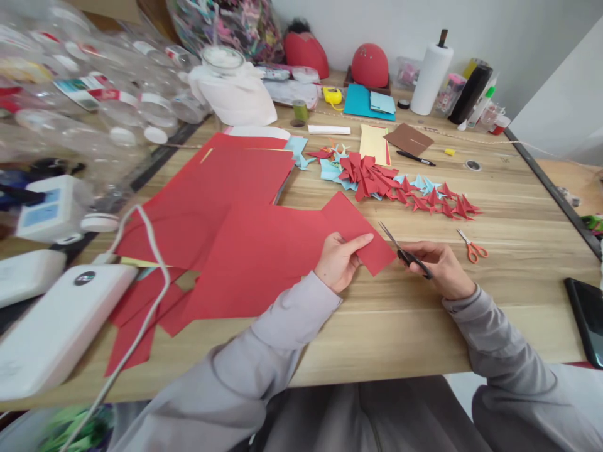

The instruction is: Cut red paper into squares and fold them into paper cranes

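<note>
My left hand (340, 260) is closed on a red paper strip (351, 221), thumb on top, with the strip's free end pointing right. Black-handled scissors (400, 250) sit in my right hand (440, 269), their blades pointing up and left beside the paper, apart from it. Large red paper sheets (249, 263) spread over the table to the left of my left hand. Beyond my hands lies a pile of folded red and light blue paper pieces (372, 179). Small orange-handled scissors (472, 247) rest to the right of my right hand.
Plastic bottles (113, 103) crowd the left side, near a white power bank (61, 326) with a cable (157, 251). A phone (586, 320) lies at the right edge. Farther back are a yellow tape measure (332, 95), blue paper (360, 103), a black pen (415, 158) and brown paper (409, 139).
</note>
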The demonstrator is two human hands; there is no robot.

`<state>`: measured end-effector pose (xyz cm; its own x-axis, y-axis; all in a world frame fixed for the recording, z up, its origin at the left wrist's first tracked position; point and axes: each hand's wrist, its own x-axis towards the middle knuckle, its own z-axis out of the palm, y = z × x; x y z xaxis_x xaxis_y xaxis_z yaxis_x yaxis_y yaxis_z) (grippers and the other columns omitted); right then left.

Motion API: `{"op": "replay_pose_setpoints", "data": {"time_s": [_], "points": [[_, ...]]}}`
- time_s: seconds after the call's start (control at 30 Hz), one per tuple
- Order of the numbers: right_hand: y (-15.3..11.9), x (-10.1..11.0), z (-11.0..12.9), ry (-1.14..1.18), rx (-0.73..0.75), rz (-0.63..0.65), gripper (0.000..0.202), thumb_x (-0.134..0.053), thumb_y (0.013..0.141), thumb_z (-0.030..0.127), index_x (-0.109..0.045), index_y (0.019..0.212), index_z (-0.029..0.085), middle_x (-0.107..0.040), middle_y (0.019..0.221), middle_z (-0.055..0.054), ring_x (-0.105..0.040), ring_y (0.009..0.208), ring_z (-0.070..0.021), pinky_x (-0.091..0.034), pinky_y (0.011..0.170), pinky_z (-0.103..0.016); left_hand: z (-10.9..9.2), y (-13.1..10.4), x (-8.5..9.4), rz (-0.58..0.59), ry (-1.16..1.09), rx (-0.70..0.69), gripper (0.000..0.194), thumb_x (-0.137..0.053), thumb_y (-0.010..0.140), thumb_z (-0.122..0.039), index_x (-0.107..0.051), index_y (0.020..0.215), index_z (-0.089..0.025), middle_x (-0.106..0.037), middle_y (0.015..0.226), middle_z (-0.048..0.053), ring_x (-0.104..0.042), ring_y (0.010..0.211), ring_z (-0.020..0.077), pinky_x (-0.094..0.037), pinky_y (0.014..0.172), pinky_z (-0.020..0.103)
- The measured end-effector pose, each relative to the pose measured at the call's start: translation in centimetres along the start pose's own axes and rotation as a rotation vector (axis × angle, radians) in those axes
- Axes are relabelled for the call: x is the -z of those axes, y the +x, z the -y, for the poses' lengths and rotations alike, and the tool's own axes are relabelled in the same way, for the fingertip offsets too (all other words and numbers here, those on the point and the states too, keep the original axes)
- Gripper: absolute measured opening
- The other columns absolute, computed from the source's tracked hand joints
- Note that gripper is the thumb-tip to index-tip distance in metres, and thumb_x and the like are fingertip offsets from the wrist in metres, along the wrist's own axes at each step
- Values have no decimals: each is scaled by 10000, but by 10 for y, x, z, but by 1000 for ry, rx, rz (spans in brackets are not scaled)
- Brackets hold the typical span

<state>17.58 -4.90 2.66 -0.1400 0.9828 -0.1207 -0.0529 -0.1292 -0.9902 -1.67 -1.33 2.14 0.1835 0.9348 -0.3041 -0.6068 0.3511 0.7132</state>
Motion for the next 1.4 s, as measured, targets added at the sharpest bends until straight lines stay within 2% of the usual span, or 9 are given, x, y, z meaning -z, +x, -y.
{"op": "replay_pose_setpoints", "data": {"time_s": [0.3, 0.47, 1.03, 1.4], "points": [[2, -2, -5, -22, -46, -30, 337, -880, 537, 287, -783, 853, 222, -772, 847, -36, -691, 723, -164, -558, 698, -283, 2, 0, 0, 7, 28, -15, 338, -896, 472, -239, -690, 707, -111, -732, 713, 62, -689, 646, 185, -575, 639, 292], [2, -3, -5, 1, -58, -28, 339, -881, 529, 267, -784, 851, 230, -771, 815, -25, -685, 698, -156, -560, 681, -279, 2, -1, -1, -3, 15, -10, 344, -904, 456, -234, -692, 700, -115, -725, 694, 43, -676, 618, 155, -561, 603, 247], [2, -4, -4, -12, -57, 0, 357, -874, 551, 261, -781, 895, 224, -758, 762, -16, -672, 674, -152, -557, 657, -279, 2, -1, -1, -10, 13, -9, 351, -908, 448, -232, -697, 704, -117, -724, 697, 41, -673, 624, 149, -562, 619, 248], [3, -3, -7, -33, -61, -17, 350, -877, 546, 278, -784, 880, 231, -770, 818, -25, -669, 675, -148, -548, 641, -265, 1, -1, -1, -12, 19, -9, 353, -908, 447, -237, -692, 697, -114, -721, 692, 40, -669, 622, 148, -557, 617, 248]]}}
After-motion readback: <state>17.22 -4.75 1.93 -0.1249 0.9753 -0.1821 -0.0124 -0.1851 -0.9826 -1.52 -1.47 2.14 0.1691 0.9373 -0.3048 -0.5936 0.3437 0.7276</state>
